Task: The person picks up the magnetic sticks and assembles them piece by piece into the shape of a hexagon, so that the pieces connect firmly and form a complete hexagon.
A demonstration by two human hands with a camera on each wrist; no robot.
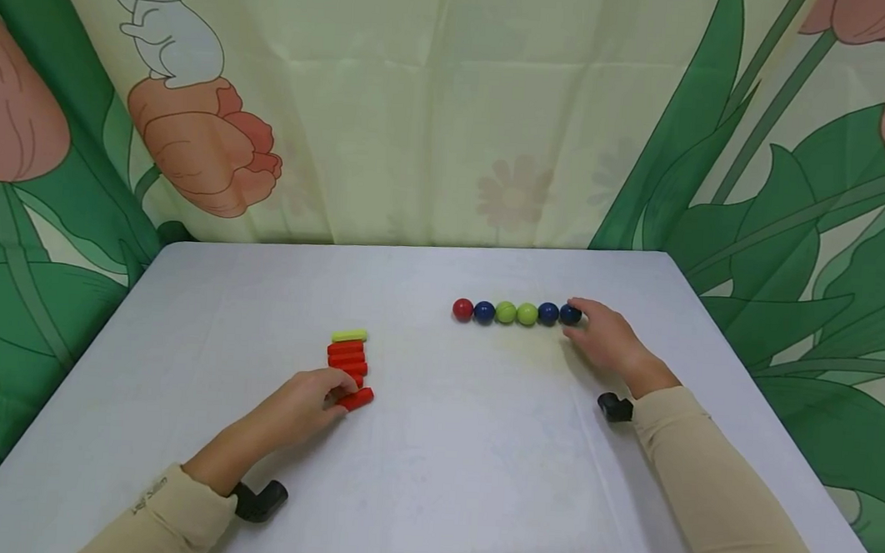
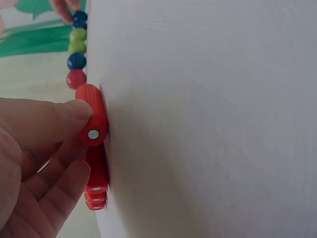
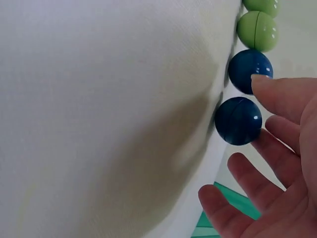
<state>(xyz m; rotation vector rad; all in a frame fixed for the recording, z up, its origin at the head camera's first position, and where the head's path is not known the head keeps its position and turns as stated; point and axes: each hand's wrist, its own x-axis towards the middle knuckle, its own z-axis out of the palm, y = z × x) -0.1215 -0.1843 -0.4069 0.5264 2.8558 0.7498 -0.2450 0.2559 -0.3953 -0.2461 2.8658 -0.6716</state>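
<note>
In the head view, my left hand [image 1: 302, 407] pinches a red rod [image 1: 358, 399] at the near end of a column of short rods. The left wrist view shows the thumb on this rod's side and a silver disc in its end. Beyond it lie several red rods [image 1: 346, 348] and one yellow-green rod [image 1: 349, 335], partly covered by the hand. My right hand [image 1: 610, 342] is at the right end of a row of balls, beside the last dark blue ball [image 3: 238, 122]. Its fingers are spread and loosely bent, with the thumb tip overlapping the neighbouring blue ball [image 3: 249, 71].
The row continues leftward with two green balls [image 1: 516, 313], a blue ball [image 1: 484, 312] and a red ball [image 1: 462, 310]. Everything lies on a white-covered table [image 1: 447, 477]. A printed curtain [image 1: 419, 142] hangs behind its back edge.
</note>
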